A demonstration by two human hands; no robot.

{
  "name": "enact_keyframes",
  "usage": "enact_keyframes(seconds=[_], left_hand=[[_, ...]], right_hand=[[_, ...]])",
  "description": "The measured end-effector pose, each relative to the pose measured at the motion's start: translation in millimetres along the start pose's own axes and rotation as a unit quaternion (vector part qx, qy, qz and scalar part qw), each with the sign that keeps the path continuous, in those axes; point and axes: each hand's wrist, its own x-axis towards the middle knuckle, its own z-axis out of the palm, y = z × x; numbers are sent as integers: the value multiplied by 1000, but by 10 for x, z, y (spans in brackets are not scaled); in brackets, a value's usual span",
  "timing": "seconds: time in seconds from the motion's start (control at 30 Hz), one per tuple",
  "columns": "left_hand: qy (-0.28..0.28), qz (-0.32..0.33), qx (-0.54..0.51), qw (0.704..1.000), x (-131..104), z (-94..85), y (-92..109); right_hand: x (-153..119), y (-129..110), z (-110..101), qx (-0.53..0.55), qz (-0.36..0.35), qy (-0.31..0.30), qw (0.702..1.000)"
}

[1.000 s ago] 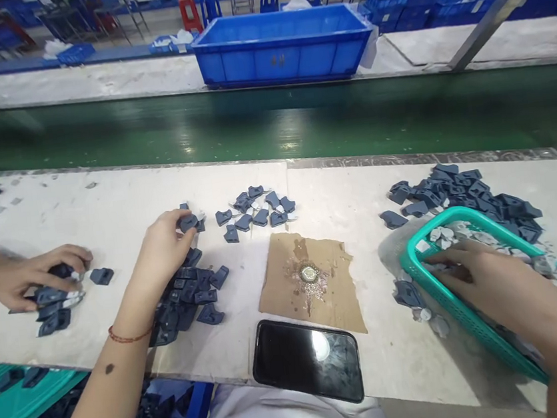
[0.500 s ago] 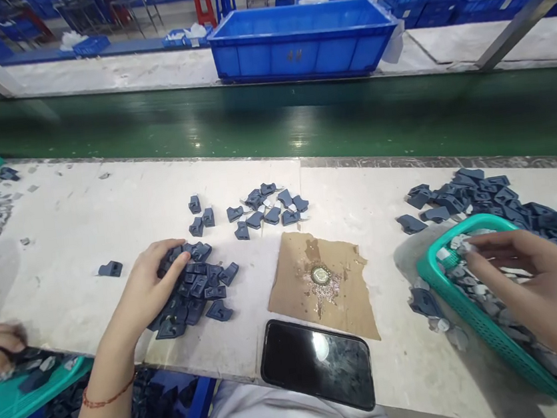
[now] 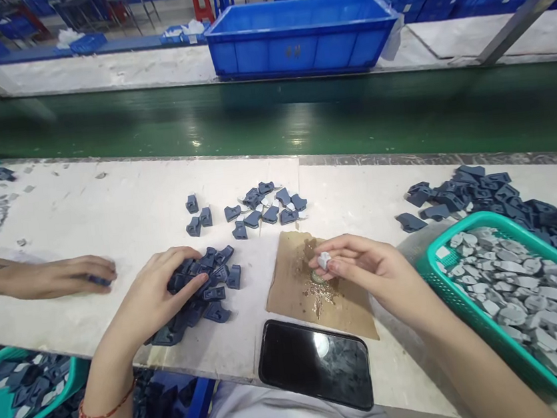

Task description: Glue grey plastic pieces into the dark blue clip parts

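My left hand (image 3: 167, 289) rests over a heap of dark blue plastic parts (image 3: 212, 293), thumb and index finger apart with parts between them; its other fingers are mostly hidden. Between the fingertips of my right hand (image 3: 360, 263) is a small light grey plastic piece (image 3: 324, 260). That hand is above a brown cardboard piece (image 3: 287, 288), which bears a wet, shiny patch and a small round greenish thing (image 3: 319, 276), partly covered by the hand. Right of my forearm stands a green basket (image 3: 429, 272) full of light grey pieces (image 3: 529, 288).
A black phone (image 3: 314, 366) lies near the table edge. More blue parts sit behind the cardboard (image 3: 269, 213) and at right (image 3: 488, 198). Another person's hand (image 3: 75, 276) touches a blue part at left. Beyond the green belt (image 3: 148, 126) stands a blue crate (image 3: 305, 48).
My right hand has moved left from the basket to above the cardboard with a grey piece. My left hand has shifted slightly right over the heap. The other person's hand has reached onto the table.
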Motion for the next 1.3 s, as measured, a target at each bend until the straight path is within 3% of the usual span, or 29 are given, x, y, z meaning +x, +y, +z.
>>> enact_keyframes(seconds=[0.23, 0.4, 0.53, 0.67, 0.77, 0.83, 1.0, 1.13, 1.3], left_hand=[[70, 29, 86, 993, 164, 67, 354], [6, 41, 105, 994, 326, 169, 448], [17, 37, 95, 995, 395, 178, 444], [82, 5, 65, 994, 370, 140, 523], [145, -39, -52, 987, 279, 136, 633], [134, -67, -195, 969, 202, 172, 713], [-15, -111, -465, 878, 44, 430, 916], [-83, -133, -571, 806, -10, 666, 1068], [-94, -160, -627, 757, -48, 814, 1145]], right_hand=[[6, 176, 25, 76, 50, -6, 996], [11, 177, 15, 87, 56, -5, 995], [13, 188, -18, 68, 59, 8, 996], [18, 216, -45, 86, 63, 9, 994], [30, 226, -54, 103, 67, -1, 992], [35, 222, -63, 74, 57, 11, 996], [20, 189, -116, -125, -31, 44, 991], [0, 177, -151, -274, -86, 38, 957], [-1, 196, -129, -331, -126, -4, 935]])
